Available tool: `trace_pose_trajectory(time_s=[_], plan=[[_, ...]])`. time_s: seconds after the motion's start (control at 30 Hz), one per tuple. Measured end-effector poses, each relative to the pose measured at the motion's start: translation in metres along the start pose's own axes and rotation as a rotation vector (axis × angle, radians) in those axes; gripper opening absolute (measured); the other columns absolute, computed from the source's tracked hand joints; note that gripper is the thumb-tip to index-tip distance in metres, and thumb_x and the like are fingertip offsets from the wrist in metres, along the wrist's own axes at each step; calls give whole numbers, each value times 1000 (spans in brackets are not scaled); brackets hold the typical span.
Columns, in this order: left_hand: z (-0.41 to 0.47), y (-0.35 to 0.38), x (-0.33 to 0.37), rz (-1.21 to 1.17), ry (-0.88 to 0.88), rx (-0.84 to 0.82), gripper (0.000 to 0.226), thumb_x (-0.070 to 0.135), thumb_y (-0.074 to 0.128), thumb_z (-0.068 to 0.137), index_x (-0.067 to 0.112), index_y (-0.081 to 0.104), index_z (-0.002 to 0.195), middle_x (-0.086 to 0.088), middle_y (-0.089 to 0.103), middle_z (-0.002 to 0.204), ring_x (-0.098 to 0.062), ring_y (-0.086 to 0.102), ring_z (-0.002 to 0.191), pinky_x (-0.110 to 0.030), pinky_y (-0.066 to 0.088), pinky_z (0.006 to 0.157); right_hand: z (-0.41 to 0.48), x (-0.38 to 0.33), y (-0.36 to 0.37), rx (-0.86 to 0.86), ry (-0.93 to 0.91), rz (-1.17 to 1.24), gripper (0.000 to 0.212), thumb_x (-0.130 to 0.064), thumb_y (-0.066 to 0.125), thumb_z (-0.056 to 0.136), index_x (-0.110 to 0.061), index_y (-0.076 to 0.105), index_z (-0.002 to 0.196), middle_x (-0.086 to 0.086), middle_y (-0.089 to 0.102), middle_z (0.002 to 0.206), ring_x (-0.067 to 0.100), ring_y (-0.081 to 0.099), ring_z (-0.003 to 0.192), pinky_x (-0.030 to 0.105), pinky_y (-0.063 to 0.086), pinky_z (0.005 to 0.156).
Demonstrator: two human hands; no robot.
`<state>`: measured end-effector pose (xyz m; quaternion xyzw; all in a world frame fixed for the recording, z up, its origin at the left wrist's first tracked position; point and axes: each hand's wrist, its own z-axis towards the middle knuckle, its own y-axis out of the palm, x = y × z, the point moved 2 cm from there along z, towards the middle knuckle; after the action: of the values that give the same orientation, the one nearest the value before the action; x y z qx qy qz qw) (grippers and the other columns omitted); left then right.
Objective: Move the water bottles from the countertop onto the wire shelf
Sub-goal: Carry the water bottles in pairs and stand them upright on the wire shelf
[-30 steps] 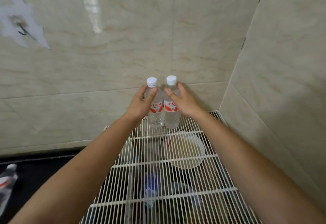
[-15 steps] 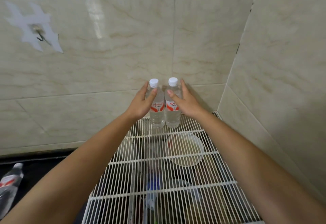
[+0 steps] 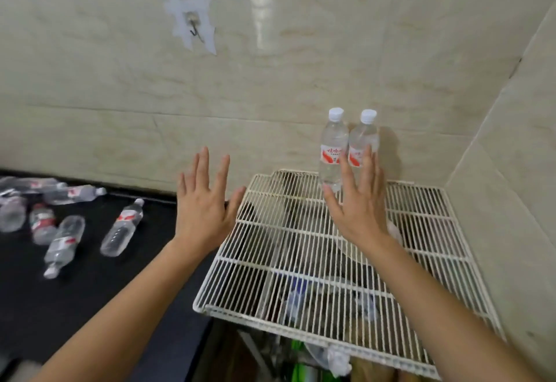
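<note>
Two clear water bottles with white caps and red labels stand upright side by side at the back of the white wire shelf (image 3: 346,249): the left bottle (image 3: 332,147) and the right bottle (image 3: 363,138). My right hand (image 3: 358,204) hovers open above the shelf, in front of the bottles, partly covering the right one. Left of the shelf's edge, my left hand (image 3: 204,204) is open with fingers spread and holds nothing. Several more bottles lie on the black countertop (image 3: 75,297) at the left, among them one (image 3: 120,228) nearest the shelf and another (image 3: 61,243) beside it.
Beige tiled walls close in behind and to the right of the shelf. A small hook (image 3: 194,28) with white tape is fixed on the back wall. Under the wire shelf there are dishes and other items, blurred.
Both hands let go of the two bottles on the shelf and pulled back toward me, opening flat. The view swung left, bringing the countertop bottles into sight.
</note>
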<state>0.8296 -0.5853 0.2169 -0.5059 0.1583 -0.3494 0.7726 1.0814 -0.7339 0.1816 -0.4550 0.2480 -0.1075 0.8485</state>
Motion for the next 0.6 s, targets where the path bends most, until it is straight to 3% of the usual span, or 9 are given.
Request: trace_pose_trajectory(time_s=[0.17, 0.47, 0.6], plan=[[-62, -30, -69, 114, -135, 31, 69, 54, 35, 100, 14, 32, 156, -26, 20, 163, -42, 21, 151, -67, 26, 114, 5, -78, 35, -122, -111, 54, 78, -63, 31, 101, -29, -5, 162, 11, -29, 165, 32, -25, 153, 52, -9, 124], [-173, -112, -253, 224, -289, 115, 70, 54, 37, 98, 15, 31, 156, -22, 18, 165, -40, 19, 152, -65, 24, 114, -39, -290, 80, -119, -377, 84, 80, -59, 39, 100, -23, 3, 162, 19, -16, 167, 37, -14, 155, 51, -5, 125], [-235, -133, -344, 207, -381, 63, 71, 53, 36, 96, 13, 33, 154, -26, 22, 162, -43, 24, 149, -68, 27, 112, -77, -393, 128, -169, -400, 58, 84, -59, 39, 100, -23, -6, 161, 19, -17, 167, 37, -13, 155, 53, -1, 125]])
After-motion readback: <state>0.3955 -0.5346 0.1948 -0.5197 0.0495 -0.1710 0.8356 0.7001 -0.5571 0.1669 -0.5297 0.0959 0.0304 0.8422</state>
